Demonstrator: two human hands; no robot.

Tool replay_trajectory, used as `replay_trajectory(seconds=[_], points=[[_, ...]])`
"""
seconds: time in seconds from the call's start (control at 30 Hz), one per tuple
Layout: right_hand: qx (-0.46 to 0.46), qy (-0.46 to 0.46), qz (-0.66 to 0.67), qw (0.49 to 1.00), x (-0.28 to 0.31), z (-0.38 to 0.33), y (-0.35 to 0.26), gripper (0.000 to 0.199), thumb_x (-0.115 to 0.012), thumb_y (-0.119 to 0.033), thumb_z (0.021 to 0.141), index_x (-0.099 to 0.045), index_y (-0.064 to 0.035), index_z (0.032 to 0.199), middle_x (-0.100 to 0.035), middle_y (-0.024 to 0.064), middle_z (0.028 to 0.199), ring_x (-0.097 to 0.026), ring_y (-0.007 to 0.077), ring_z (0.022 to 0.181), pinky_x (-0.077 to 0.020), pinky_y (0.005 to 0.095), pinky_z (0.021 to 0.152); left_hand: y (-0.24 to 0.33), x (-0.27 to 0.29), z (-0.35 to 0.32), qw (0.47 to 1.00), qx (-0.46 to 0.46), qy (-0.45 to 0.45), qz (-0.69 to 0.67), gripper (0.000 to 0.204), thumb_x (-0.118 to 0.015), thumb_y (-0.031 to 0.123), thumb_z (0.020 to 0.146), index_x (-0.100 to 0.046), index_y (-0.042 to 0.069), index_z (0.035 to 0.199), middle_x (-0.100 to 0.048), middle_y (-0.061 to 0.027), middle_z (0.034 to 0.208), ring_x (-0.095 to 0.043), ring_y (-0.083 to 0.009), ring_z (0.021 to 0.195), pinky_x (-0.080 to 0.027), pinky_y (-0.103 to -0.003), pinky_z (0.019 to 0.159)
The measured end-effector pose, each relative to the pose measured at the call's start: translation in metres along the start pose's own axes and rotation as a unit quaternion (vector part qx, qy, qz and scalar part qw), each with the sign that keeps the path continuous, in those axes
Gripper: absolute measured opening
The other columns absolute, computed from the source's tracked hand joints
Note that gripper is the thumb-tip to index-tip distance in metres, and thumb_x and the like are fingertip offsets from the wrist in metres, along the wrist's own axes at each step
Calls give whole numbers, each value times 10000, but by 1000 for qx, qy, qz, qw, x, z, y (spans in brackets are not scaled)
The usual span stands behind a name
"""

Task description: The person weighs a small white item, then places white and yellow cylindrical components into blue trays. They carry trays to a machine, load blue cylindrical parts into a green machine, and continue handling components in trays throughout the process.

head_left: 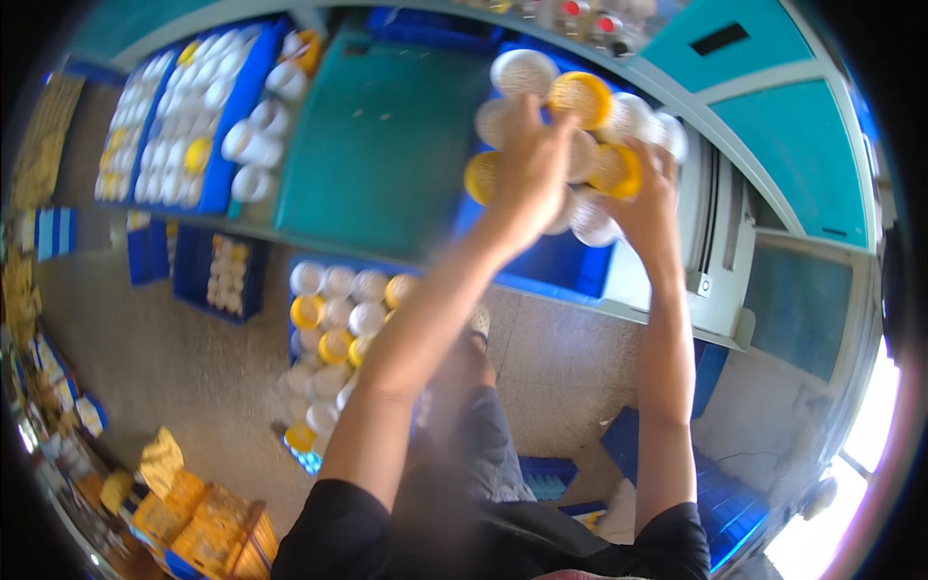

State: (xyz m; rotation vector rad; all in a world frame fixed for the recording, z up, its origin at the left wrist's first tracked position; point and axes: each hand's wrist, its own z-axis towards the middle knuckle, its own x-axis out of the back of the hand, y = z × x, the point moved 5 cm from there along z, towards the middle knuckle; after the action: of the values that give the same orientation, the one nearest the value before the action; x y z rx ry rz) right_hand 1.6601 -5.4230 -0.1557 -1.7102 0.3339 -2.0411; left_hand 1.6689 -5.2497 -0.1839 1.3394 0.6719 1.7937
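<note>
Round white and yellow cups with speckled, textured ends are clustered over a blue crate (565,263) at the upper right. My left hand (536,159) reaches into the cluster, its fingers bent against a white cup (582,155). A yellow cup (580,100) sits just beyond its fingertips. My right hand (650,198) curls around another yellow cup (616,170) at the cluster's right side. White cups (630,118) lie past those fingers. Motion blur and the cups hide parts of both hands' fingertips.
Left of the crate lies a green work surface (377,145). Blue crates of white and yellow cups (198,155) stand at the far left. More cups (338,285) fill a low stack beneath the bench. A grey metal machine (720,232) borders the right side.
</note>
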Motion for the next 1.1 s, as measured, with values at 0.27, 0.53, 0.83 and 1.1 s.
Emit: replay_trajectory(seconds=[0.27,0.53,0.83,1.1], points=[[-44,-83,-11,995,3,-135,-172,764,-815,34,628,-586,-121,1340,-490,223,1394,-552,404,1270,-539,465,1034,32,170,-159,990,113,-41,70,594,-583,-173,758,-588,61,1304,-431,-290,1407,-471,-449,1315,-464,-497,1072],[10,-185,161,969,-154,-216,-253,693,-777,81,635,-553,-67,1273,-481,254,1330,-577,452,1123,-561,471,914,-78,255,-270,956,212,-89,183,775,-623,-289,625,-591,81,1305,-423,-215,1429,-471,-408,1336,-476,-455,1100],[-40,-244,75,966,-249,-265,-203,919,-853,13,645,-395,-63,1438,-381,313,1377,-529,494,1188,-510,493,976,-186,243,-323,933,293,-161,133,928,-691,-233,628,-490,170,1440,-386,-177,1469,-445,-409,1347,-449,-466,1116],[30,-293,13,956,-239,-258,-217,694,-794,-227,804,-473,-80,1401,-544,221,1333,-610,418,1143,-505,473,973,-183,217,-308,887,333,-308,90,1148,-794,-131,630,-289,243,1591,-168,-251,1639,-249,-395,1505,-337,-432,1203]])
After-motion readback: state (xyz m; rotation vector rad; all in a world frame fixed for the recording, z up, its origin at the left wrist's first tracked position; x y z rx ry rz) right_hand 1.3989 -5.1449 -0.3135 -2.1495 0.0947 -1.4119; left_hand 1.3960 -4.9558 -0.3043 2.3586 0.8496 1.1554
